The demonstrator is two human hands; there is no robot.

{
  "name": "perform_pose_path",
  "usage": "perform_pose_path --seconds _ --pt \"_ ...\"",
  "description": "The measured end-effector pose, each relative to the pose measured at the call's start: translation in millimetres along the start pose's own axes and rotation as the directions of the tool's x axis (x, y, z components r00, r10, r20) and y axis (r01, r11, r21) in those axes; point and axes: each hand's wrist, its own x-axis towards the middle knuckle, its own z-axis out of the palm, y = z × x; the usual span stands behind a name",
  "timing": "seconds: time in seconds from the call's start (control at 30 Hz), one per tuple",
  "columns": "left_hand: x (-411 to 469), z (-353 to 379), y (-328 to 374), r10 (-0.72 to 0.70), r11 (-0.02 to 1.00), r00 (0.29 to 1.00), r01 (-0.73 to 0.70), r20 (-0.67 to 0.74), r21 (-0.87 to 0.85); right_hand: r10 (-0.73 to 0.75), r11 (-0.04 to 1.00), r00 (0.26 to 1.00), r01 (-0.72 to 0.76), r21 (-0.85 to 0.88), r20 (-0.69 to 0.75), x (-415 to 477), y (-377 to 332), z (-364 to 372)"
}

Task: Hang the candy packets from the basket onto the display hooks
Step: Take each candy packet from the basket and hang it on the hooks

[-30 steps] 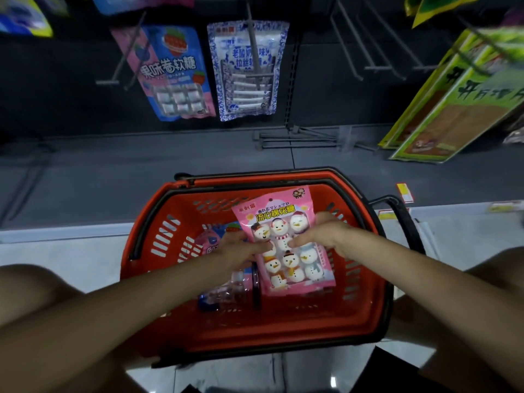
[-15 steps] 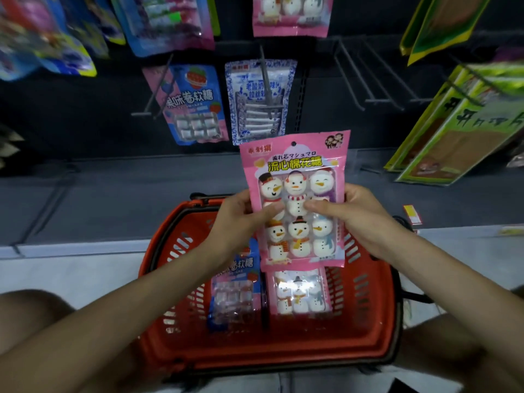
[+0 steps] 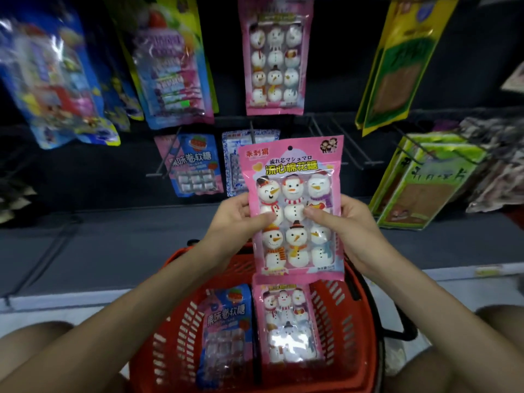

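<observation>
At frame centre, a pink snowman packet (image 3: 295, 211) is held upright above the red basket (image 3: 175, 336). It is pinched at its left edge by the left hand (image 3: 232, 222) and at its right edge by the right hand (image 3: 348, 225). A second snowman packet (image 3: 286, 327) and a blue packet (image 3: 226, 330) are seen lying in the basket. Bare display hooks (image 3: 340, 140) are visible right of the held packet's top.
</observation>
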Motion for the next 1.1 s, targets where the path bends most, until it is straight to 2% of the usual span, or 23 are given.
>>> perform_pose_path --seconds 0.1,0.37,0.5,0.6,0.7,0.77,0.87,1.0,1.1 --pt "8 7 22 0.023 1.000 0.999 -0.024 -0.045 -0.013 -0.077 0.997 0.997 0.077 -0.032 -0.017 5 -18 0" --pt "42 14 83 0.191 0.981 0.981 -0.190 -0.030 0.039 -0.213 0.977 0.975 0.213 -0.010 -0.058 34 -71 -1" --pt "60 5 117 0.380 0.915 0.920 -0.360 -0.092 0.181 -0.264 0.964 0.960 0.264 -0.013 -0.092 56 -97 1" --pt "73 -5 144 0.467 0.866 0.873 -0.419 -0.141 0.272 -0.287 0.957 0.952 0.289 -0.003 -0.102 68 -108 1" --pt "87 -11 170 0.578 0.778 0.792 -0.460 -0.199 0.428 -0.285 0.958 0.953 0.288 0.014 -0.097 77 -113 -1" --pt "93 -12 187 0.638 0.703 0.747 -0.465 -0.187 0.538 -0.301 0.953 0.948 0.302 -0.009 -0.101 83 -114 -4" --pt "98 -12 205 0.726 0.551 0.680 -0.487 -0.102 0.678 -0.317 0.948 0.944 0.317 -0.016 -0.095 89 -114 -6" --pt "104 -12 220 0.808 0.345 0.588 -0.520 0.034 0.781 -0.340 0.940 0.937 0.338 -0.036 -0.084 94 -116 -6" --pt "105 -14 229 0.820 0.267 0.566 -0.513 0.087 0.816 -0.352 0.935 0.934 0.348 -0.058 -0.063 98 -117 -5"
